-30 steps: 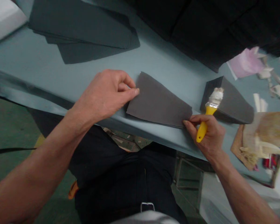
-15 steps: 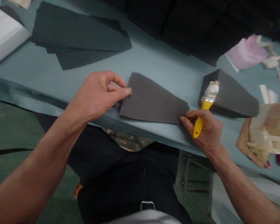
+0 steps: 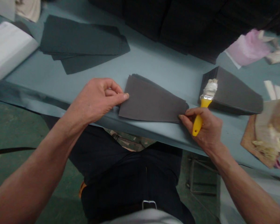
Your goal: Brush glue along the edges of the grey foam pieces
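Observation:
Between my hands, near the table's front edge, lies a small layered pile of dark grey tapered sheets (image 3: 151, 101). My left hand (image 3: 98, 99) pinches the wide left end of the pile between thumb and fingers. At the narrow right end, the thumb and forefinger of my right hand (image 3: 204, 126) grip the corner. That same hand also holds a paintbrush (image 3: 206, 101) with a yellow handle, its bristles pointing up and coated in something whitish. Just behind the brush stands a thick stack of similar grey sheets (image 3: 238, 90).
Fanned dark green-grey pieces (image 3: 81, 39) lie at the back left, beside a white block-like object (image 3: 11, 51). Black stacked material (image 3: 182, 28) lines the back. Pink paper (image 3: 247, 48) and a stained board with dried residue (image 3: 259, 140) are at the right.
The view has shifted slightly. My left hand still pinches the wide end, and the sheets' edges at the top look a little more spread. My right hand keeps its hold on brush and corner.

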Motion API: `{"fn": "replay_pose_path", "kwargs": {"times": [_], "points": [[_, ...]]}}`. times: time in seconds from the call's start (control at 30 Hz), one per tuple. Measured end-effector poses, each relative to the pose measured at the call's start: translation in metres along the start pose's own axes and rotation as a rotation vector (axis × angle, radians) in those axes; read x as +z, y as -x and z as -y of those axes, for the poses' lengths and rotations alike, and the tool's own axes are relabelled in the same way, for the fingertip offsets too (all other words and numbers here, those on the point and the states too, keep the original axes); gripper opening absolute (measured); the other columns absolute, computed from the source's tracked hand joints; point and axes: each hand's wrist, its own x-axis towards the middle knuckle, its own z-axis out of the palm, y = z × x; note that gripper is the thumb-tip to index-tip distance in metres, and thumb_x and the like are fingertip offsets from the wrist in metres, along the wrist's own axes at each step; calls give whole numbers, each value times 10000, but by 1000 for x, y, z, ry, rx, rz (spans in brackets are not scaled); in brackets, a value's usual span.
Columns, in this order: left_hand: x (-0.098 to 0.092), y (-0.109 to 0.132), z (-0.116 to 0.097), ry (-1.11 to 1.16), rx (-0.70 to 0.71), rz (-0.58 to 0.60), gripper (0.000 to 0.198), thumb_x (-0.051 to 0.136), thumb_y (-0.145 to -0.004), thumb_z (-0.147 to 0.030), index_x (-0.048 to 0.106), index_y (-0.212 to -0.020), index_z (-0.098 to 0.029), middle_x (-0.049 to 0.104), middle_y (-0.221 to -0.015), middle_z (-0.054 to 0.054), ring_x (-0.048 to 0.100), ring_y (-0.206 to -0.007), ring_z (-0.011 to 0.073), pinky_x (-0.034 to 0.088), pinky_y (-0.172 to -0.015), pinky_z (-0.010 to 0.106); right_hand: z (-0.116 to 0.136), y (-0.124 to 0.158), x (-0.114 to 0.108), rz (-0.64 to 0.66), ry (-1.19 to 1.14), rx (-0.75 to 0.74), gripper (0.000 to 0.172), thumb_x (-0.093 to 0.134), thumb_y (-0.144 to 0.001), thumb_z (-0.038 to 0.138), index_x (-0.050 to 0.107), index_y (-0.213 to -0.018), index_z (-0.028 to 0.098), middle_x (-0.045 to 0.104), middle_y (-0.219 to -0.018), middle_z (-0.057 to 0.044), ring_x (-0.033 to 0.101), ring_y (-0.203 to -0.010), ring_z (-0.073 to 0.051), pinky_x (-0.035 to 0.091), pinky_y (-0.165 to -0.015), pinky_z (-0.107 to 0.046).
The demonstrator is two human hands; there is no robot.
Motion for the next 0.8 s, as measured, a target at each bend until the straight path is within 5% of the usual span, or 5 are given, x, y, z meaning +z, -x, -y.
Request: {"fn": "replay_pose_path", "kwargs": {"times": [0.47, 0.8], "points": [[1, 2, -11, 110, -72, 23, 194, 839, -741, -363, 730, -728, -203, 638, -582, -18, 486, -511, 99, 278, -504, 263, -2, 1, -2, 38, 0, 52, 178, 823, -969, 376, 680, -959, 269, 744, -781, 15, 664, -593, -156, 521, -567, -277], [-1, -4, -9, 88, -37, 53, 199, 828, -776, -393, 791, -741, -200, 730, -655, 21, 633, -615, 154, 442, -582, 279, -6, 4, -2, 44, 30, 104, 226, 821, -951, 444, 674, -937, 273, 743, -782, 12, 661, -592, -173, 533, -565, -302]]}}
